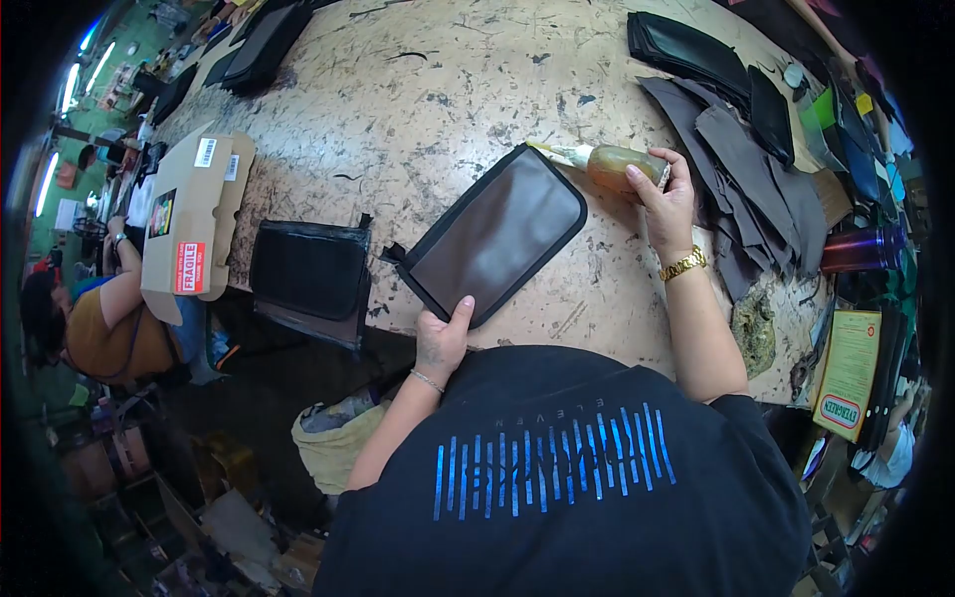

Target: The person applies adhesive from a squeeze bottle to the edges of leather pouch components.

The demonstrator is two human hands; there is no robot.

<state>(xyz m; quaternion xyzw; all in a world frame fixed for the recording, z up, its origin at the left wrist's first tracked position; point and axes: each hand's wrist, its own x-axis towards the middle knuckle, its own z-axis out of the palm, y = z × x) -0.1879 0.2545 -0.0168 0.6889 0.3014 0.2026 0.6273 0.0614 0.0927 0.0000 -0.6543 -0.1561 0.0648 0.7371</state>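
A flat dark brown pouch [502, 224] with black edging lies tilted on the worktable in front of me. My left hand [444, 334] grips its near edge, the thumb on top and the fingers out of sight beneath. In my right hand [668, 204] is an amber squeeze bottle [619, 167], lying nearly sideways with its pale nozzle pointing left. The nozzle tip is at the pouch's far corner; whether it touches cannot be made out. Left of the pouch, a stack of black pouches [308, 261] rests at the table's near edge.
Dark fabric pieces [751, 179] are heaped at the right, beside black pouches [691, 55]. A cardboard box [194, 214] stands at the left edge. A purple tumbler [860, 249] and a yellowish box [849, 368] are at the far right. Another person [109, 323] sits at left.
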